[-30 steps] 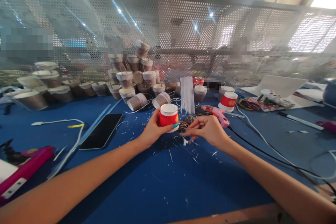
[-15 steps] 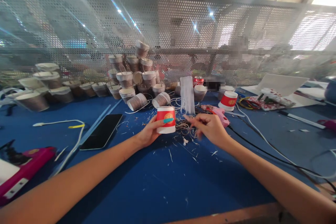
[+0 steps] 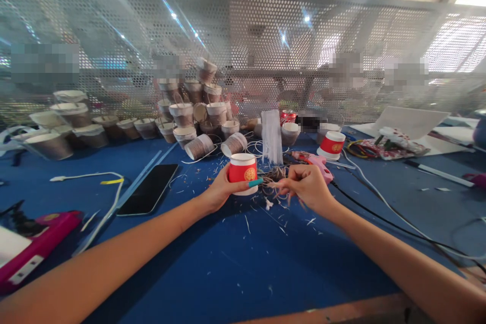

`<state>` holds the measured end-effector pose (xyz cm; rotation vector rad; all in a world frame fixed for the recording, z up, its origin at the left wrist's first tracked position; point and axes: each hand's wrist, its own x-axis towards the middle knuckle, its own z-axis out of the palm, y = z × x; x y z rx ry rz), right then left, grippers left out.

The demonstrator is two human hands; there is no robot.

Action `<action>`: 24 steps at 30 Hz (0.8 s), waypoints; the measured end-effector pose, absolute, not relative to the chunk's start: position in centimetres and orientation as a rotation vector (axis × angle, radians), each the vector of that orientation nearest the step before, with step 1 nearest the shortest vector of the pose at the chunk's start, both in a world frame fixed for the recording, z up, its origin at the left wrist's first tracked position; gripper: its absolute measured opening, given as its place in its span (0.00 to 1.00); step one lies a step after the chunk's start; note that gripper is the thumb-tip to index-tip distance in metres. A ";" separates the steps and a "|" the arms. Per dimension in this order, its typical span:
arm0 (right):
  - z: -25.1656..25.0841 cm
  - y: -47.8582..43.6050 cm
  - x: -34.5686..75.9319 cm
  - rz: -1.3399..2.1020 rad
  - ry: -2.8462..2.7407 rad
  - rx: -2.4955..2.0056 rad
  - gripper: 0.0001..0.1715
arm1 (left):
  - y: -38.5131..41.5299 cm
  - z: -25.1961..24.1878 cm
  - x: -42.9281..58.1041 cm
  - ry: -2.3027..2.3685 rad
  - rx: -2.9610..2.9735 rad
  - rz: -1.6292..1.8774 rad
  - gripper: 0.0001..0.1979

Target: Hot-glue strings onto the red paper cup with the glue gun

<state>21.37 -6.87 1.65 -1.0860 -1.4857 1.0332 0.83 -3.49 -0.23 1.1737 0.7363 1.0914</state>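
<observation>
My left hand is wrapped round a red and white paper cup with a gold round emblem. A teal cover sits on that thumb, which lies across the cup's lower front. The cup stands with its white rim up, just above the table. To its right, my right hand has one finger stretched towards the cup and the others partly bent and apart. Its fingertips are slightly blurred, and I see nothing held in them. Behind it lie a pink glue gun and a tangle of brown cord.
Several brown cups with white rims are piled at the back. Another red and white cup stands upside down at right. A bundle of white strips, a drinks can, a phone and cables lie about the blue table.
The cup has turned in my left hand, and its emblem has shifted right. My right hand has stayed in nearly the same place, its fingers moving a little.
</observation>
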 end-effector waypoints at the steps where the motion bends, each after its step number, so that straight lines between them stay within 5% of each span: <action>1: 1.7 -6.9 21.4 1.048 -1.513 -1.054 0.25 | -3.5 -0.3 0.8 0.742 1.189 1.088 0.30; 6: 1.6 -7.4 21.0 1.190 -1.733 -0.684 0.34 | -3.5 -0.4 0.9 0.766 1.248 1.069 0.29; 14: 0.8 -6.6 20.6 0.926 -1.635 -0.888 0.13 | -3.4 -0.7 0.8 0.709 1.191 1.106 0.31; 24: 0.4 -6.3 20.5 0.882 -1.855 -0.845 0.11 | -3.5 -0.1 0.7 0.626 1.278 1.081 0.30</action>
